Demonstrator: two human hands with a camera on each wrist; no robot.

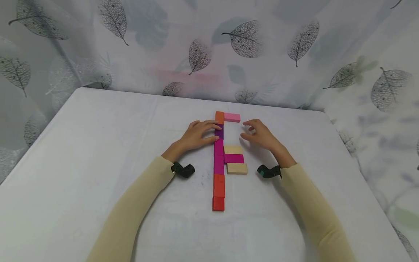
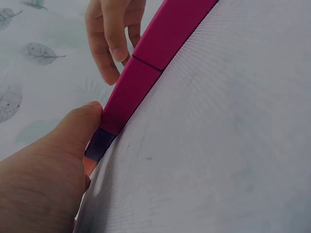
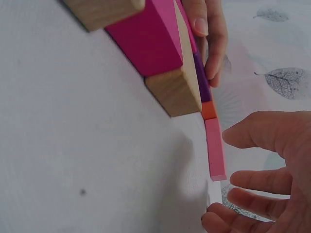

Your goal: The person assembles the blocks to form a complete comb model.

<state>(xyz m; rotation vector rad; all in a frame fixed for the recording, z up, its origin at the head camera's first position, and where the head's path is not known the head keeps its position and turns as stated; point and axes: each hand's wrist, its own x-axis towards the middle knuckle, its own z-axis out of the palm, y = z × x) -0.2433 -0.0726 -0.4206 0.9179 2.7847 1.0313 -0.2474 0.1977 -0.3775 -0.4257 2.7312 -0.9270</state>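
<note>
A column of coloured wooden blocks runs away from the person in the head view: red (image 1: 218, 204), orange-red (image 1: 219, 185), two magenta blocks (image 1: 218, 165), a purple block (image 1: 219, 132) and an orange block (image 1: 219, 117). My left hand (image 1: 200, 135) rests at the column's left side, fingertips over the purple block and thumb by its near end. To the right of the orange block's far end a pink block (image 1: 232, 117) juts out sideways. The right hand (image 1: 260, 135) hovers just right of that pink block, fingers loosely bent and nothing between them.
Beside the magenta blocks, three more blocks point right: a bare-wood block (image 1: 233, 150), a magenta one (image 1: 234, 158) and another bare-wood block (image 1: 237, 169). A white cloth covers the table (image 1: 98, 163). Behind it hangs a leaf-patterned curtain (image 1: 147, 54).
</note>
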